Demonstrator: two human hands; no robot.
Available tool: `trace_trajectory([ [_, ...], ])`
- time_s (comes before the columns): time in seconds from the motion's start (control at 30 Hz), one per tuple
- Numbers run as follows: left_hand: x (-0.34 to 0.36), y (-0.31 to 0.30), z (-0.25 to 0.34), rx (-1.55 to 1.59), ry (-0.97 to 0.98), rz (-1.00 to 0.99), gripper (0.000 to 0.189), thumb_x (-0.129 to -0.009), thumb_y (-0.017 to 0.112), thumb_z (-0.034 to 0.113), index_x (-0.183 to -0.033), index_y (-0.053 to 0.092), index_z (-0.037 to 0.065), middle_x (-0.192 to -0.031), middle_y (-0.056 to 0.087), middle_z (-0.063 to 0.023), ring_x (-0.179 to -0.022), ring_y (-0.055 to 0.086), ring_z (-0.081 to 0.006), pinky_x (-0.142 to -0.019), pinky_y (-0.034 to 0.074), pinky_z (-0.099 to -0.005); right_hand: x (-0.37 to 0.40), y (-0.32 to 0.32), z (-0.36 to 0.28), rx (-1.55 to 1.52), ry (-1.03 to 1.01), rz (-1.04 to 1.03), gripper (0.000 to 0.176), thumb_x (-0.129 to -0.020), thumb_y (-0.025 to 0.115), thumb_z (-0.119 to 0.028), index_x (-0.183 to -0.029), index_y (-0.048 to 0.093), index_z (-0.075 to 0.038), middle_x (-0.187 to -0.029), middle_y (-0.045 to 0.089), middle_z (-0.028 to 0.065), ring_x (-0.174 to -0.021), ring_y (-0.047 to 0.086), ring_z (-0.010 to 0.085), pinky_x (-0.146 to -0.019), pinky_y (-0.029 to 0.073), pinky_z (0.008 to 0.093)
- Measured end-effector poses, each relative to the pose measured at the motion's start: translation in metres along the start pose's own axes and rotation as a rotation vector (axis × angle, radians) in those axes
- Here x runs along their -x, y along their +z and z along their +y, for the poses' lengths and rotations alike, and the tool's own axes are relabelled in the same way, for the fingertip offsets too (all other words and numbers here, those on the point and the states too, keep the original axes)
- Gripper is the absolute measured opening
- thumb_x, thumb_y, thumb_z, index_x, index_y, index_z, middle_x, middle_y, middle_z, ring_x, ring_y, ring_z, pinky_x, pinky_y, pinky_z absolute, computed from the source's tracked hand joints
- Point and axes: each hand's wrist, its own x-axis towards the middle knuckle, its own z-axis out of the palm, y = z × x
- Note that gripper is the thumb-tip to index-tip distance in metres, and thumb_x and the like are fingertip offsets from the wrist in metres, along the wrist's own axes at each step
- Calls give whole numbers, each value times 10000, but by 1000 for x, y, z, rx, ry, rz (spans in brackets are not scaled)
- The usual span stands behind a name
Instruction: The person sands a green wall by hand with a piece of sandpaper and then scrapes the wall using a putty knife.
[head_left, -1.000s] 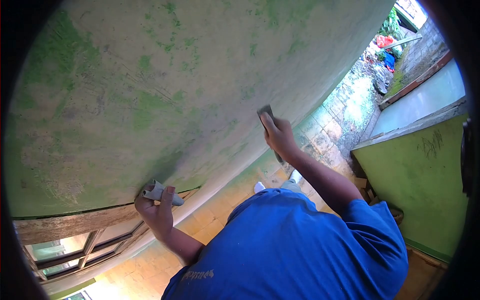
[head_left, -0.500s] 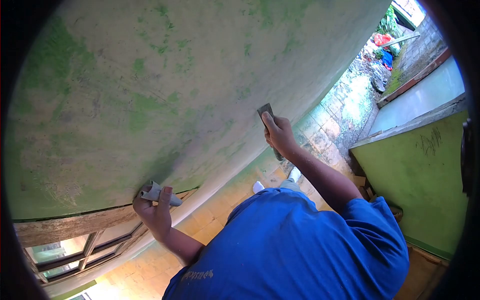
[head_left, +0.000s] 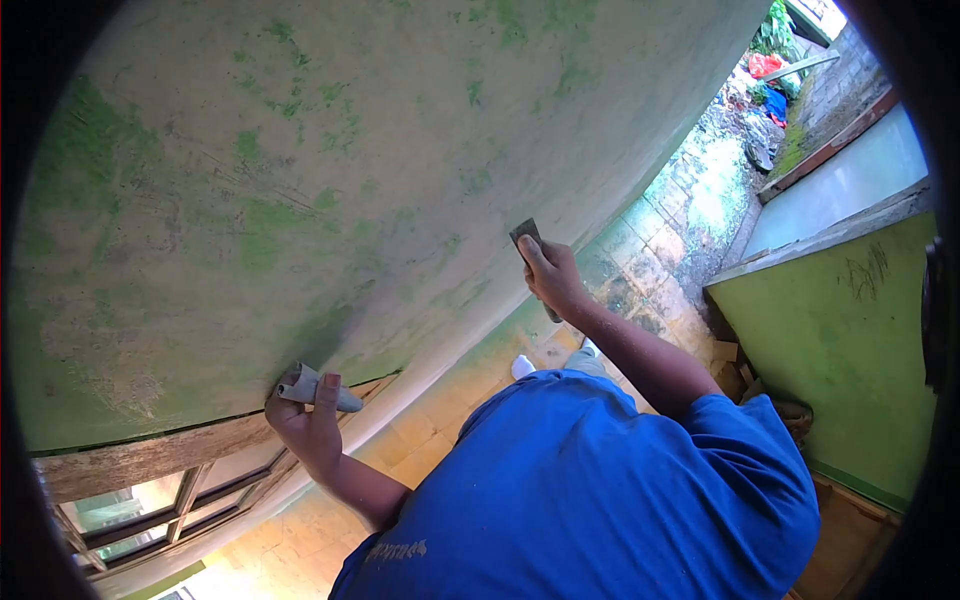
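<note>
My right hand grips a scraper, its dark flat blade pressed against the pale wall, which is stained with green patches. My left hand is closed around a rolled grey piece, possibly sandpaper. It rests where the wall's lower edge meets a weathered wooden window frame. My blue shirt fills the lower middle of the view.
A window with glass panes lies under the wooden frame. A tiled yellow-brown walkway runs along the wall. A green low wall stands on the right. Rubble and coloured cloth lie at the far end.
My right hand and the scraper have shifted slightly along the wall. My left hand stays at the frame with the grey roll. The view has tilted a little.
</note>
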Motion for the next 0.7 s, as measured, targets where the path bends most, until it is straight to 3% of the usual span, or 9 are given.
trace_trajectory([
  [0.1,-1,4,1,26,7,65,163,-741,727,73,-692,593,-5,-641,594,-47,-582,533,-111,-602,432,-253,10,-11,30,94,14,34,496,-907,518,-431,-592,497,-49,-504,444,-4,-447,429,84,-428,339,276],
  [0.27,0,5,1,-5,8,89,174,-745,729,85,-705,590,-10,-647,596,-46,-583,535,-109,-601,436,-253,-9,0,27,168,-9,36,496,-906,518,-435,-593,497,-51,-519,456,-3,-442,429,79,-415,333,265],
  [0.33,0,3,3,-10,-11,55,179,-747,731,89,-713,589,-14,-649,595,-46,-586,535,-107,-603,438,-253,-14,4,22,-60,21,-37,497,-906,518,-437,-602,513,-44,-518,458,-2,-456,446,83,-427,345,273],
  [0.63,-1,7,4,8,-2,94,182,-753,725,91,-706,589,-21,-640,598,-51,-586,534,-100,-594,437,-244,-4,-6,32,166,-9,43,508,-903,517,-456,-590,493,-57,-495,440,-7,-433,421,81,-409,331,273],
  [0.7,0,5,3,21,-28,51,184,-752,725,94,-708,587,-19,-644,594,-47,-585,528,-98,-591,433,-245,-15,2,21,52,-1,23,515,-904,515,-453,-587,502,-48,-491,445,-4,-438,433,86,-414,336,280],
])
